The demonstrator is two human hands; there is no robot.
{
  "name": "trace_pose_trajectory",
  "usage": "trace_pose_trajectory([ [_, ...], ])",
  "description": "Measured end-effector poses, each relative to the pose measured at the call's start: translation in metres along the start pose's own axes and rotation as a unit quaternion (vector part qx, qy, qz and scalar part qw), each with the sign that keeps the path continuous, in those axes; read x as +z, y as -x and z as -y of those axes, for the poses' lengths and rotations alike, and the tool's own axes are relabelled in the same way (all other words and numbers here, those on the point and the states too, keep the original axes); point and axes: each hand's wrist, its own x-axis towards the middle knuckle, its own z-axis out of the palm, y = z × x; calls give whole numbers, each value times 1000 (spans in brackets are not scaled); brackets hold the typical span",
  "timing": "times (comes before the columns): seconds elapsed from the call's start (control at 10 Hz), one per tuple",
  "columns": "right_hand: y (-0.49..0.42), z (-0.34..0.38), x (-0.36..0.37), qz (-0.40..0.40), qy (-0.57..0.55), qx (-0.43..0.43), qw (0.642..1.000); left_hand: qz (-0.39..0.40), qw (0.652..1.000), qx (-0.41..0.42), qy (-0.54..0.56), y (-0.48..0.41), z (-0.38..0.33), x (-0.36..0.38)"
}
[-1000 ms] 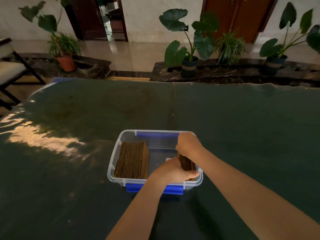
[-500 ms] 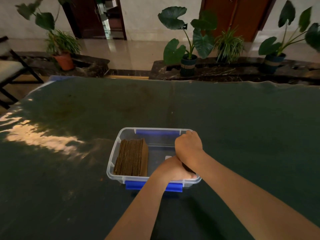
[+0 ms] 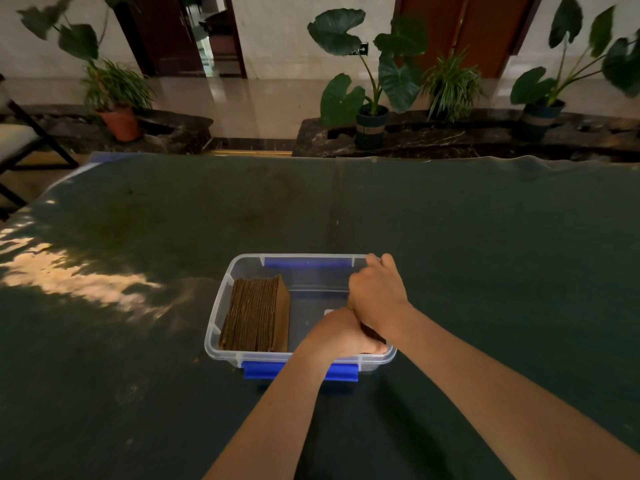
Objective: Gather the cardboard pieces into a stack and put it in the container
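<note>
A clear plastic container [image 3: 221, 306] with blue clips stands on the dark green table [image 3: 485, 254]. A stack of brown cardboard pieces [image 3: 258, 315] stands on edge against its left wall. At the container's right side both hands hold a second cardboard stack [image 3: 373, 335], almost wholly hidden between them. My left hand [image 3: 341, 334] grips its near end. My right hand [image 3: 377, 296] covers it from above, fingers reaching the far right corner of the rim.
Sunlight patches lie on the table's left part [image 3: 69, 275]. Potted plants [image 3: 372, 95] line a stone ledge beyond the far edge. A folding chair [image 3: 20, 140] stands off the table's left corner.
Both hands have sunk lower into the container's right side with the cardboard stack, which now shows far less. The right hand shifted toward the far right corner.
</note>
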Motion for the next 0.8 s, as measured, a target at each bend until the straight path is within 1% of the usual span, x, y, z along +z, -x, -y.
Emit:
trace_pose_trajectory([
  [0.1, 0, -2, 1, 0, -10, -8, 1000, 3, 1000, 8, -9, -3, 1, 2],
  [0.2, -3, -5, 1, 3, -19, -20, 1000, 7, 997, 25, -67, -10, 1, 5],
  [0.3, -5, -8, 1, 3, -18, -30, 999, 12, 996, 40, -82, -9, 0, 2],
  [0.4, -3, -16, 2, -9, -35, -55, 998, 20, 996, 55, -65, -5, 2, -3],
  [0.5, 3, -26, 2, -24, -76, -61, 995, 34, 996, 61, -51, 1, 1, -5],
  [0.6, 13, -42, 4, -40, -206, -62, 976, 41, 997, 64, -25, 4, 4, -4],
  [0.7, 21, -50, 9, -93, -301, -58, 947, 41, 997, 69, -23, 8, 4, -5],
  [0.8, 33, -62, 6, -140, -446, 40, 883, -2, 998, 60, -29, 22, -3, -11],
])
